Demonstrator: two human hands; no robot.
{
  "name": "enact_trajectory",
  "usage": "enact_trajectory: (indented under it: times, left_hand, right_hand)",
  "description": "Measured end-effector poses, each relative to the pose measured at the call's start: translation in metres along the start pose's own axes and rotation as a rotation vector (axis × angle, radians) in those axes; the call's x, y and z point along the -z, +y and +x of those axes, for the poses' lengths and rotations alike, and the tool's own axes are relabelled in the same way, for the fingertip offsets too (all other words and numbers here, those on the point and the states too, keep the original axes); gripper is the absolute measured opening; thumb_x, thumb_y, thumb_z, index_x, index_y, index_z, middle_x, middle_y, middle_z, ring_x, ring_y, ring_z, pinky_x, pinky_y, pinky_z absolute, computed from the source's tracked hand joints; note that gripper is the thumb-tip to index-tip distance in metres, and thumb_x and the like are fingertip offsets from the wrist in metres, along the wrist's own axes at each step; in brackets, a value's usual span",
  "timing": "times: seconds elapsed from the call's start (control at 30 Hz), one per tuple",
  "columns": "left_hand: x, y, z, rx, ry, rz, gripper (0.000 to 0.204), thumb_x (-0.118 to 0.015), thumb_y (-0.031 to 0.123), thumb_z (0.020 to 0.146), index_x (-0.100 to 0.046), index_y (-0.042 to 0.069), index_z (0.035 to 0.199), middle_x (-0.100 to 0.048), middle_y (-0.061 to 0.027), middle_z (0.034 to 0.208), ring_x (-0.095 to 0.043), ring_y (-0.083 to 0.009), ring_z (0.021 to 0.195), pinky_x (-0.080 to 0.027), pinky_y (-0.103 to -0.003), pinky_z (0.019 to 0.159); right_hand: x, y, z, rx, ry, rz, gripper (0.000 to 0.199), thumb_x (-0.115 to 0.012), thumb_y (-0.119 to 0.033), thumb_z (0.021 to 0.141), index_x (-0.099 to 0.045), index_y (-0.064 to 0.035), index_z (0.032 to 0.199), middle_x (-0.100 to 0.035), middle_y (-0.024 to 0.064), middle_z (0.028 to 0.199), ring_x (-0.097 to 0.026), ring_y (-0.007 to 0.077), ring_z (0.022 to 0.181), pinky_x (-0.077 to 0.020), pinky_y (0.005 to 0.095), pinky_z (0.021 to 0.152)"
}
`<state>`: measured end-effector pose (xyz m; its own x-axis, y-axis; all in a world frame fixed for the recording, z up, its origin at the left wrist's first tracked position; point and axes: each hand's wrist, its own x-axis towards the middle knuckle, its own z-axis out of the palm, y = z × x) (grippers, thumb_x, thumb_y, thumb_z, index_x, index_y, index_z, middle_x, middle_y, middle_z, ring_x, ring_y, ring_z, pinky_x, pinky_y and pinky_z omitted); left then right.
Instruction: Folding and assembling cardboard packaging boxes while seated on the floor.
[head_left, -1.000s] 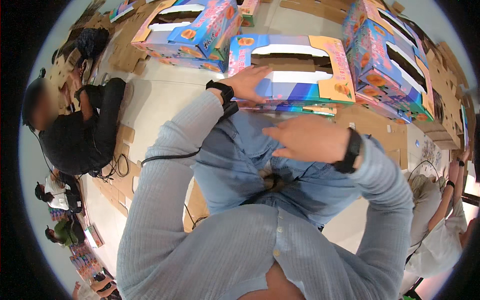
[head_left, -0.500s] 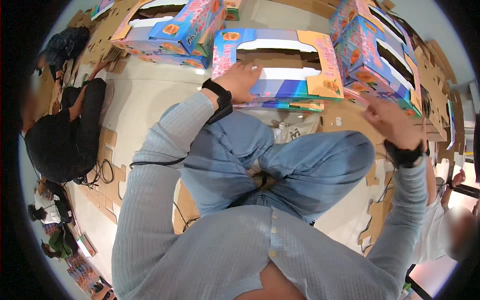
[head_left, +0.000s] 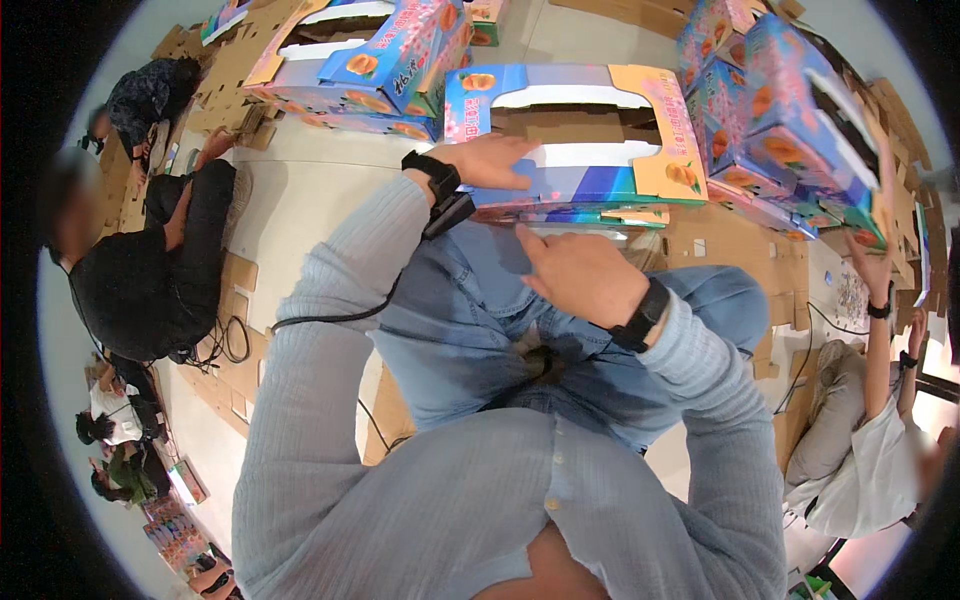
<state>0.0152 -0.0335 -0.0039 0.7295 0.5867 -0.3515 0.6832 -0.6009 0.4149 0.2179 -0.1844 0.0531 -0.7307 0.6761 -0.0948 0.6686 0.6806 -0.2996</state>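
Note:
A flat, colourful printed cardboard fruit box (head_left: 600, 130) with peach pictures lies on the floor in front of my knees. My left hand (head_left: 495, 160) rests palm down on its near edge. My right hand (head_left: 575, 275) hovers just below that edge, over my jeans, index finger pointing at the box; it holds nothing. Both wrists wear black bands, and a black cable runs from the left one.
More assembled printed boxes (head_left: 770, 110) are stacked at the right and others (head_left: 370, 60) at the back left. Flat brown cardboard (head_left: 740, 240) covers the floor. A person in black (head_left: 150, 270) sits at the left; another person in white (head_left: 880, 440) sits at the right.
My right hand swung out to the far right half a second ago and has come back to the box's near edge. My left hand stayed on the box.

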Motion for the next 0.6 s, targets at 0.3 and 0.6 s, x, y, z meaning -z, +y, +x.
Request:
enact_trajectory:
  times: [0.3,0.6]
  left_hand:
    - [-0.019,-0.007,-0.003,0.063,0.292,-0.141,0.064,-0.055,0.037,0.093,-0.038,-0.002,0.141,-0.047,-0.0256,0.137,-0.046,-0.0372,0.127,-0.036,-0.040,0.108]
    - [-0.016,-0.008,-0.002,0.057,0.296,-0.223,0.056,-0.056,0.031,0.091,-0.045,0.000,0.137,-0.053,-0.0240,0.129,-0.052,-0.0372,0.120,-0.040,-0.040,0.102]
  right_hand:
    - [-0.040,0.026,0.027,-0.104,0.236,-0.258,0.049,-0.054,-0.012,0.082,-0.051,0.0026,0.130,-0.066,0.0102,0.072,-0.067,0.0244,0.061,-0.0518,0.0363,0.052]
    - [-0.054,0.027,0.024,-0.120,0.180,-0.246,0.053,-0.052,-0.012,0.083,-0.048,-0.0001,0.135,-0.066,0.0098,0.071,-0.066,0.0230,0.061,-0.0506,0.0350,0.051]
